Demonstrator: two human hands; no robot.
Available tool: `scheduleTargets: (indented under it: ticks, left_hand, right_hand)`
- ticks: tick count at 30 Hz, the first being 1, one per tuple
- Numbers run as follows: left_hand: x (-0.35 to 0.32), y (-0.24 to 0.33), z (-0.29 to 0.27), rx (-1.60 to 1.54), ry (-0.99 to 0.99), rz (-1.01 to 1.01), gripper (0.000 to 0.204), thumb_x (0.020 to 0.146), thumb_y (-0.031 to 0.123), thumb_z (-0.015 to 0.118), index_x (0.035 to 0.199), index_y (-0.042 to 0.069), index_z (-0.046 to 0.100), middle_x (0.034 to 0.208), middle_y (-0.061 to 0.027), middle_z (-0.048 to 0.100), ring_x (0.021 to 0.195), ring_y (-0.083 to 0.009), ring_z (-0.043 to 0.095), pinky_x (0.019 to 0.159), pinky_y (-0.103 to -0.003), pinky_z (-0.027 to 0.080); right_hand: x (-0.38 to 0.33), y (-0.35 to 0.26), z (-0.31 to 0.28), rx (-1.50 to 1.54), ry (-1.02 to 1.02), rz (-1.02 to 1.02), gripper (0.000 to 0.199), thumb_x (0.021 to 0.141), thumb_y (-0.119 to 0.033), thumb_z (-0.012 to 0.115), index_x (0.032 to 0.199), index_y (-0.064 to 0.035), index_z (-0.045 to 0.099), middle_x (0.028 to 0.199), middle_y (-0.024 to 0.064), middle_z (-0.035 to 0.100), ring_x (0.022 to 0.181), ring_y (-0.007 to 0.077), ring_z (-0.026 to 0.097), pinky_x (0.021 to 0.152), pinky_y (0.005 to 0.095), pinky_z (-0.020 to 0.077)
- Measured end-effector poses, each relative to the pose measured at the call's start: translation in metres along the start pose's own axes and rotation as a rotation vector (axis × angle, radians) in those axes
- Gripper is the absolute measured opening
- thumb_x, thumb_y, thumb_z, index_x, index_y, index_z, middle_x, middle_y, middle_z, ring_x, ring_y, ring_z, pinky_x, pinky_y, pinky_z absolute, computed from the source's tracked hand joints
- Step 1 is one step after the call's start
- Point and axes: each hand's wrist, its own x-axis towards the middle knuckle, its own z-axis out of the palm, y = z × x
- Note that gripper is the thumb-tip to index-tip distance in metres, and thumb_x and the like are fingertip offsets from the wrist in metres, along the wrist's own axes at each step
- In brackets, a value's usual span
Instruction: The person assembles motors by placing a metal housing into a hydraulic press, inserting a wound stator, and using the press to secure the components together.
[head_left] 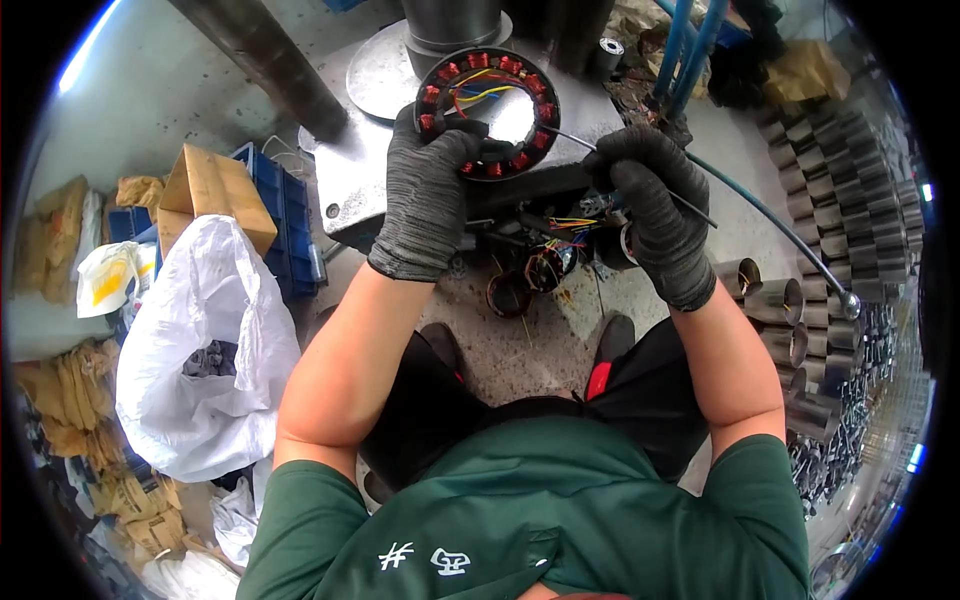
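Note:
A round black stator ring (500,72) with copper-red coils and yellow, red and blue wires lies on a grey metal press plate (350,165). My left hand (428,190), in a dark grey glove, grips the ring's near left edge. In the same kind of glove, my right hand (655,205) holds a thin metal rod (575,140). The rod's tip points into the ring's right side. A blue hose (760,215) runs off to the right behind this hand.
A white plastic bag (205,350) and a brown cardboard box (215,190) sit left, over a blue crate (285,215). Rows of steel tubes (830,220) fill the right. More wound stators (540,265) lie on the floor by my shoes. A steel cylinder (450,25) stands behind the ring.

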Motion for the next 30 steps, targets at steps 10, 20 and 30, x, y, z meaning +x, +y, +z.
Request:
scheduleTargets:
  ticks: [10,20,30]
  left_hand:
    - [-0.003,0.002,0.003,0.29,0.027,0.115,0.043,0.085,-0.006,0.06,0.126,0.0,0.048,0.104,-0.0109,0.064,0.093,-0.0197,0.07,0.079,-0.032,0.062]
    - [-0.002,0.0,-0.001,0.712,0.027,0.246,0.05,0.083,-0.004,0.063,0.131,-0.003,0.048,0.104,-0.0108,0.064,0.089,-0.0145,0.067,0.078,-0.027,0.059]
    - [-0.003,0.002,0.005,0.853,0.003,0.228,0.053,0.082,0.003,0.071,0.131,-0.004,0.051,0.116,-0.018,0.067,0.106,-0.024,0.067,0.094,-0.035,0.056]
  right_hand:
    - [0.001,0.004,-0.002,-0.237,-0.048,-0.091,0.018,0.095,-0.013,0.062,0.104,-0.0001,0.071,0.091,0.0075,0.073,0.084,0.0152,0.068,0.079,0.032,0.0553]
    - [0.004,0.003,0.004,-0.573,-0.192,-0.201,0.016,0.095,-0.008,0.058,0.106,0.0005,0.067,0.095,0.0132,0.069,0.09,0.0259,0.068,0.083,0.0369,0.0526]
    - [0.005,0.018,0.004,-0.624,-0.199,-0.271,0.014,0.09,-0.008,0.065,0.1,-0.0001,0.069,0.089,0.0138,0.07,0.081,0.0278,0.071,0.073,0.0367,0.0567]
